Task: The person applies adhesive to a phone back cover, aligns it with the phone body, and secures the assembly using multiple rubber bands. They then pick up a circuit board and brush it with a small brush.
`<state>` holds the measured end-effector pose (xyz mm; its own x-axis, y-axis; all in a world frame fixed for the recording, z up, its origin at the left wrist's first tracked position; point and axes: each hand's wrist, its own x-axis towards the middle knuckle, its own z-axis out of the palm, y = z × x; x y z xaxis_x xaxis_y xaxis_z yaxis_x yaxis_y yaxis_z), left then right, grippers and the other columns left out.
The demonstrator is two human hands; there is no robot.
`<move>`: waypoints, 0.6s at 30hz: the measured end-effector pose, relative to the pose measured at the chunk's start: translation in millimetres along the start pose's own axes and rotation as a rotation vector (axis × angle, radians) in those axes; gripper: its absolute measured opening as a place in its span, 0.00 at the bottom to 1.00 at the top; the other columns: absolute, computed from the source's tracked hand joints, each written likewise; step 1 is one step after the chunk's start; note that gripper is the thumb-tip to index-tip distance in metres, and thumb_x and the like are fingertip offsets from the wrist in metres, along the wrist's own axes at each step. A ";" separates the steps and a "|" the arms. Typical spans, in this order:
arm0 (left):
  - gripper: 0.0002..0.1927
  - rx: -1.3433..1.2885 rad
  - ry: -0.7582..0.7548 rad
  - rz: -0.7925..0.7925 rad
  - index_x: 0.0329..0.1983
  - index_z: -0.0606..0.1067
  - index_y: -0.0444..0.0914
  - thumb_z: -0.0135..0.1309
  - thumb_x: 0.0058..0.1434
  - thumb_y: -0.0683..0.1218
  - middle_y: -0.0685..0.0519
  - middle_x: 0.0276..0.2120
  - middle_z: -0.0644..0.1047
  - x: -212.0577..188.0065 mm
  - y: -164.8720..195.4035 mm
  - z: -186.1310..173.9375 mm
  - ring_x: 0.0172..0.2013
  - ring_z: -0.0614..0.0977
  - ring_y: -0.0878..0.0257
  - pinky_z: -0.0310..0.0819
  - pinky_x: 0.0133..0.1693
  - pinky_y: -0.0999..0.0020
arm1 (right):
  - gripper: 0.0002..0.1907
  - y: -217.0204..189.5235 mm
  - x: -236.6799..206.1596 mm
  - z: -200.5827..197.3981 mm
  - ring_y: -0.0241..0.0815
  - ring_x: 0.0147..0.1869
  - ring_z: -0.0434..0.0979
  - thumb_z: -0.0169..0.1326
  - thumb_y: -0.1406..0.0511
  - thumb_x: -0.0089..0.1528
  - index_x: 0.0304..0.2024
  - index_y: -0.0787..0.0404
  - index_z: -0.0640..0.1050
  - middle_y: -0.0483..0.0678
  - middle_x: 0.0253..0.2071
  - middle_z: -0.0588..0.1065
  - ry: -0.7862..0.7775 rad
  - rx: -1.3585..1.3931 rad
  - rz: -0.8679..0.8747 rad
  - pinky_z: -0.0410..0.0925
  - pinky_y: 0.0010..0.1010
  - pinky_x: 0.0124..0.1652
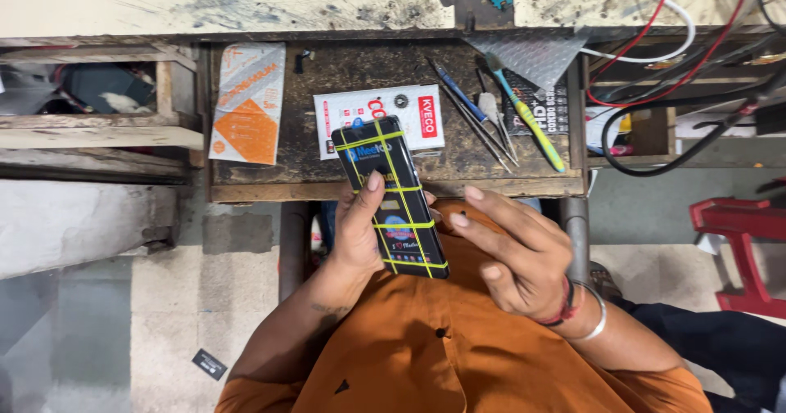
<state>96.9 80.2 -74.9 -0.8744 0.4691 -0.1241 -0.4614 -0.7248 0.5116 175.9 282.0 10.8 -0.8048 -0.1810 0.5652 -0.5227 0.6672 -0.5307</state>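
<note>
My left hand (358, 234) grips a flat black box (391, 196) with yellow lines and a blue picture, thumb laid on its top face. The box is held lengthwise in front of my orange shirt, its far end over the edge of a small dark worktable (327, 77). My right hand (514, 253) hovers beside the box's right edge with fingers spread, fingertips close to it; I cannot tell if they touch. It wears a metal bangle and a red thread at the wrist.
On the worktable lie a white and red packet (417, 106), an orange and white packet (247, 102), tweezers (483, 135), a blue and yellow toothbrush (530, 118) and a grey mesh sheet (536, 57). Red, white and black cables (655, 53) sit at right, a red stool (741, 233) farther right.
</note>
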 end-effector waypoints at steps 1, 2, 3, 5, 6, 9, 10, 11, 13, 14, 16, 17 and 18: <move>0.18 -0.017 -0.007 0.020 0.56 0.72 0.33 0.53 0.72 0.50 0.42 0.44 0.80 1.4 -1.1 -3.0 0.40 0.86 0.49 0.84 0.41 0.48 | 0.25 -1.7 -1.6 -1.3 0.58 0.58 0.81 0.40 0.52 0.75 0.53 0.62 0.81 0.60 0.59 0.76 0.003 0.003 0.000 0.74 0.41 0.56; 0.17 -0.033 -0.014 0.039 0.55 0.73 0.34 0.54 0.71 0.50 0.44 0.44 0.80 1.9 -2.5 -5.7 0.38 0.86 0.50 0.85 0.40 0.48 | 0.25 -3.4 -2.5 -1.6 0.58 0.58 0.82 0.40 0.53 0.74 0.52 0.63 0.81 0.60 0.58 0.76 0.005 0.006 0.001 0.74 0.42 0.56; 0.16 -0.044 -0.028 0.058 0.55 0.73 0.34 0.54 0.71 0.50 0.45 0.43 0.80 2.4 -4.2 -8.2 0.38 0.85 0.51 0.85 0.39 0.49 | 0.24 -5.0 -2.6 -0.4 0.57 0.57 0.82 0.43 0.53 0.73 0.52 0.64 0.81 0.59 0.56 0.77 0.013 0.038 -0.003 0.74 0.41 0.56; 0.15 -0.065 -0.063 0.096 0.54 0.74 0.35 0.56 0.72 0.50 0.45 0.42 0.80 4.8 -8.1 -12.6 0.36 0.85 0.52 0.83 0.38 0.51 | 0.22 -8.2 -1.5 1.9 0.55 0.56 0.82 0.48 0.54 0.71 0.51 0.65 0.80 0.59 0.54 0.78 0.030 0.097 -0.012 0.75 0.41 0.55; 0.15 -0.081 -0.080 0.092 0.53 0.74 0.35 0.56 0.72 0.50 0.45 0.40 0.80 5.4 -9.6 -14.5 0.36 0.85 0.52 0.83 0.38 0.52 | 0.19 -9.9 -0.9 2.6 0.55 0.54 0.82 0.51 0.57 0.69 0.50 0.66 0.81 0.58 0.52 0.78 0.031 0.100 -0.010 0.75 0.40 0.54; 0.16 -0.101 -0.148 0.099 0.52 0.75 0.34 0.57 0.73 0.52 0.44 0.35 0.80 7.4 -12.4 -18.6 0.35 0.84 0.53 0.82 0.37 0.55 | 0.12 -13.8 0.4 2.6 0.52 0.51 0.84 0.60 0.64 0.63 0.45 0.66 0.81 0.56 0.49 0.80 0.038 0.107 -0.002 0.76 0.37 0.50; 0.17 -0.086 -0.183 0.115 0.52 0.75 0.33 0.57 0.74 0.52 0.44 0.33 0.80 8.3 -12.6 -19.3 0.34 0.84 0.54 0.81 0.37 0.56 | 0.09 -14.2 0.3 1.8 0.51 0.50 0.84 0.62 0.67 0.62 0.43 0.65 0.81 0.55 0.47 0.81 0.044 0.110 -0.001 0.76 0.35 0.49; 0.18 -0.073 -0.219 0.131 0.53 0.76 0.33 0.57 0.75 0.53 0.44 0.31 0.80 9.0 -12.5 -19.8 0.33 0.83 0.54 0.80 0.37 0.58 | 0.08 -14.4 -0.1 0.7 0.50 0.48 0.85 0.64 0.69 0.60 0.41 0.65 0.81 0.55 0.46 0.81 0.050 0.112 0.000 0.77 0.34 0.48; 0.19 -0.108 -0.209 0.111 0.51 0.75 0.32 0.57 0.73 0.54 0.44 0.33 0.80 9.8 -11.8 -19.9 0.34 0.84 0.54 0.81 0.37 0.58 | 0.07 -13.7 -1.5 -1.8 0.48 0.45 0.85 0.65 0.69 0.59 0.39 0.64 0.81 0.52 0.42 0.81 0.041 0.171 0.025 0.76 0.32 0.45; 0.19 -0.126 -0.203 0.101 0.51 0.75 0.32 0.57 0.72 0.54 0.43 0.34 0.80 9.9 -11.4 -19.5 0.34 0.84 0.53 0.81 0.37 0.57 | 0.07 -13.2 -2.5 -2.6 0.46 0.44 0.85 0.66 0.69 0.58 0.37 0.64 0.81 0.50 0.40 0.81 0.036 0.200 0.037 0.76 0.32 0.44; 0.19 -0.163 -0.199 0.074 0.50 0.75 0.33 0.56 0.72 0.54 0.44 0.35 0.80 10.7 -10.3 -18.1 0.34 0.84 0.53 0.81 0.38 0.57 | 0.07 -12.6 -4.7 -2.5 0.45 0.42 0.85 0.66 0.68 0.59 0.36 0.63 0.80 0.48 0.38 0.80 0.041 0.228 0.051 0.76 0.30 0.41; 0.18 -0.184 -0.195 0.060 0.50 0.75 0.33 0.56 0.72 0.54 0.44 0.35 0.80 10.8 -9.8 -17.0 0.35 0.84 0.53 0.81 0.38 0.57 | 0.07 -12.3 -5.6 -2.6 0.44 0.41 0.85 0.66 0.67 0.60 0.35 0.62 0.80 0.48 0.36 0.80 0.042 0.243 0.059 0.76 0.30 0.40; 0.19 -0.177 -0.181 0.058 0.50 0.75 0.33 0.56 0.72 0.54 0.44 0.34 0.80 10.4 -9.8 -15.6 0.34 0.84 0.53 0.81 0.38 0.57 | 0.07 -12.2 -6.5 -2.4 0.45 0.42 0.85 0.65 0.66 0.60 0.36 0.63 0.80 0.48 0.38 0.80 0.042 0.232 0.044 0.76 0.31 0.41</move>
<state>90.1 84.3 -94.5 -0.8664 0.4953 0.0638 -0.4442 -0.8226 0.3551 188.1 276.7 15.2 -0.8184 -0.1223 0.5615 -0.5420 0.4892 -0.6833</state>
